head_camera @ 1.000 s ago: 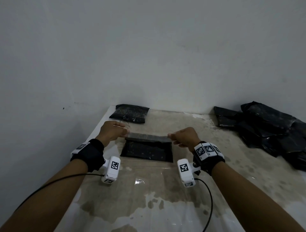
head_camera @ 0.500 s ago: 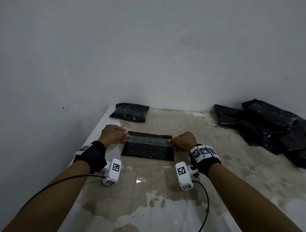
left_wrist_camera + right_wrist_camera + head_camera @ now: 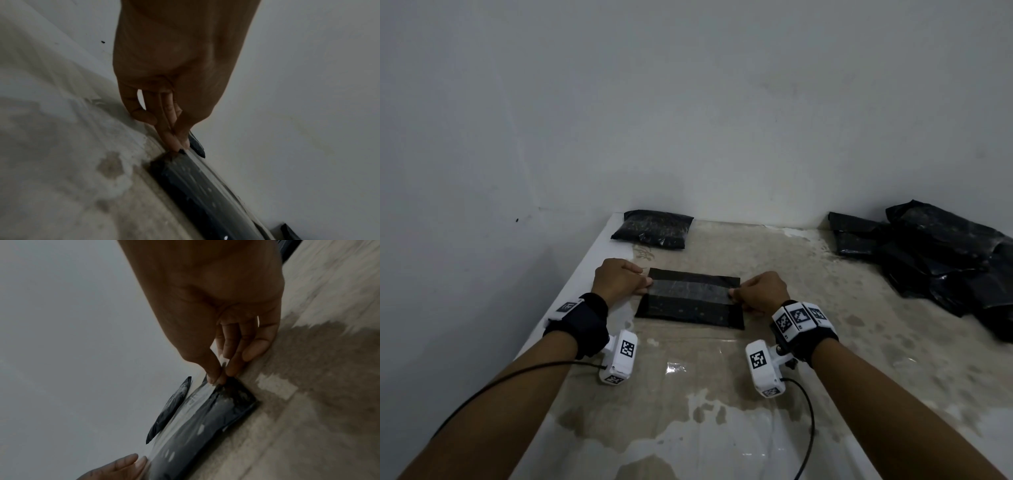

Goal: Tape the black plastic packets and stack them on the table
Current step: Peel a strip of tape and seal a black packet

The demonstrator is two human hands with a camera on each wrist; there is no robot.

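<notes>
Lowering the tape (image 3: 690, 290) onto the packet (image 3: 688, 310) is the step in hand, and the change is plain: a second ago the strip was stretched in the air above the packet, half a second ago it was nearly down, and now it lies across the packet's middle from left edge to right edge. That suggests the strip is placed but not yet rubbed flat; pressing it down along its length looks like the next need, and after that the packet can go to a stack.

The left hand (image 3: 619, 281) pinches the left end of the tape, thumb and forefinger closed together on it just at the packet's left edge; the left wrist view shows those fingertips (image 3: 174, 142) tight on the strip, the other fingers curled beside them. The right hand (image 3: 762, 294) does the same at the right end, thumb and forefinger (image 3: 216, 378) clamped on the tape where it meets the packet's right edge, the remaining fingers loosely bent and holding nothing.

The packet lies flat on the table (image 3: 722, 394), near the middle, between the two hands. One filled packet (image 3: 654, 229) sits at the far left against the wall, well apart from it. A loose heap of black packets (image 3: 935, 253) lies at the far right.
</notes>
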